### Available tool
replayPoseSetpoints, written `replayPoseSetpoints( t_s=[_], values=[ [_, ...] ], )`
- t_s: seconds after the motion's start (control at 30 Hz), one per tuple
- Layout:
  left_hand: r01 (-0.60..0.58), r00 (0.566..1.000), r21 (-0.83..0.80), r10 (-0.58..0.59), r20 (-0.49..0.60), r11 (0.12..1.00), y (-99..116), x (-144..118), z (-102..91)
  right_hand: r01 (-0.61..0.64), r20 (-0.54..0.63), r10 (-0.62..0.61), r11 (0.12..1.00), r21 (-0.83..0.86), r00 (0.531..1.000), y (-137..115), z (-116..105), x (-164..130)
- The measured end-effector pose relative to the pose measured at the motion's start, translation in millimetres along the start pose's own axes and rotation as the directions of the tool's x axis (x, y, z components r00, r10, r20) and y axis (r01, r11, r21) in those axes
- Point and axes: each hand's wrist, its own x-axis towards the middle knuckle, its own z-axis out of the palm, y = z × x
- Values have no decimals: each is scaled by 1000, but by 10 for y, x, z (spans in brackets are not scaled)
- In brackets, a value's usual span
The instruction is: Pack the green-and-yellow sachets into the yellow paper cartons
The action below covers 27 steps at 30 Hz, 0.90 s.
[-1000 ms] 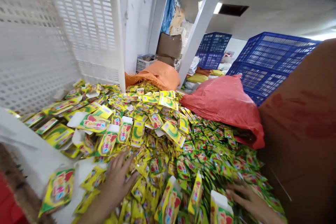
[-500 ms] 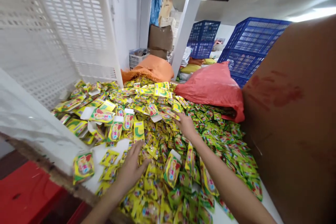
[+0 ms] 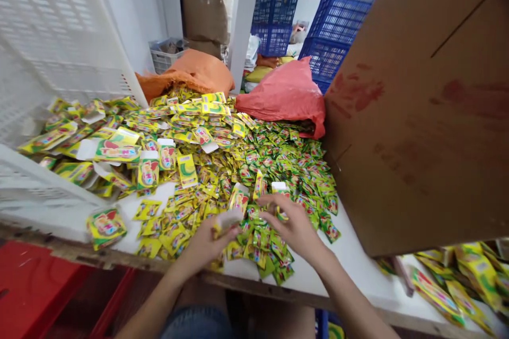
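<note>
Currently, one small carton with white flap (image 3: 229, 217), blurred, is grasped by the left hand (image 3: 209, 241) near the front edge of the white table (image 3: 353, 255). Just beside it, the right hand (image 3: 295, 223) is loose, its fingers parted above green sachets (image 3: 274, 248). Farther away lie many yellow cartons (image 3: 149, 172) and one red sack (image 3: 284, 92).

Left hand (image 3: 207, 241) around a small blurred carton (image 3: 229, 217), right hand (image 3: 293, 223) over green packets (image 3: 261, 238), a red sack (image 3: 284, 90) beyond.
</note>
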Motion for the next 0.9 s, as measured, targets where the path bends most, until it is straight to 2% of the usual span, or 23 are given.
replayPoseSetpoints(
  t_s=[0.03, 0.07, 0.13, 0.2, 0.3, 0.4, 0.5, 0.67, 0.8, 0.9],
  values=[
    [49, 995, -84, -56, -86, 995, -70, -21, -22, -61, -51, 60, 998, -15, 997, 113, 32, -95],
    [79, 981, -164, -106, -162, 983, -133, -49, -48, -97, -48, 94, 994, -49, 994, 216, 87, -197],
    [94, 952, -285, -170, -253, 954, -229, -114, -83, -117, 29, 122, 982, -147, 992, 361, 263, -409],
    [98, 944, -339, -196, -266, 936, -287, -171, -67, -130, 53, 148, 958, -255, 988, 425, 496, -602],
    [117, 953, -338, -202, -226, 934, -354, -215, 37, -188, -18, 196, 906, -380, 980, 451, 826, -790],
    [142, 961, -316, -207, -183, 938, -442, -226, 151, -214, -58, 209, 879, -426, 976, 477, 1006, -854],
    [162, 968, -312, -212, -133, 936, -515, -232, 217, -184, -57, 177, 885, -428, 983, 484, 1021, -848],
    [207, 965, -295, -245, -95, 933, -487, -244, 263, -179, -55, 170, 916, -359, 984, 468, 862, -782],
    [231, 962, -286, -263, -79, 930, -425, -232, 312, -264, -122, 246, 950, -168, 962, 566, 702, -711],
    [217, 976, -302, -212, 47, 928, -422, -177, 378, -268, -153, 276, 961, 68, 949, 638, 619, -653]
  ],
)
